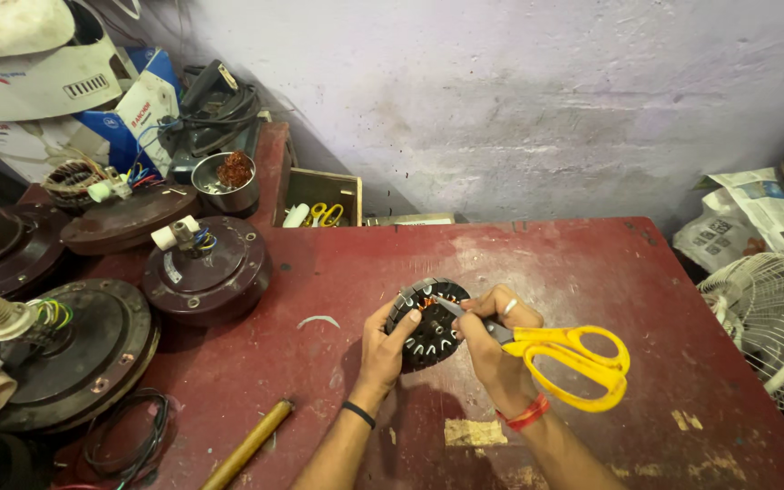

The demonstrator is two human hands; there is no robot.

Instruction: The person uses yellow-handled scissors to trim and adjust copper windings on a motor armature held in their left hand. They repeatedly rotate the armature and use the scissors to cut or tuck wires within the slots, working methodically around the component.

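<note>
A round black stator (pixel 428 323) with copper windings stands tilted on the red table (pixel 592 272). My left hand (pixel 385 347) grips its left rim, thumb on the slotted face. My right hand (pixel 494 340) presses the blade tip of yellow-handled scissors (pixel 573 358) into the top of the stator, fingers wrapped near the blades. The scissor handles stick out to the right, past my wrist with its red thread band. A ring shows on a right finger.
Several dark brown ceiling fan motor housings (pixel 206 268) crowd the left side. A wooden-handled tool (pixel 247 445) and black wire coil (pixel 129 436) lie at front left. A metal bowl with copper wire (pixel 229 181), boxes and a white fan guard (pixel 769 313) surround the table.
</note>
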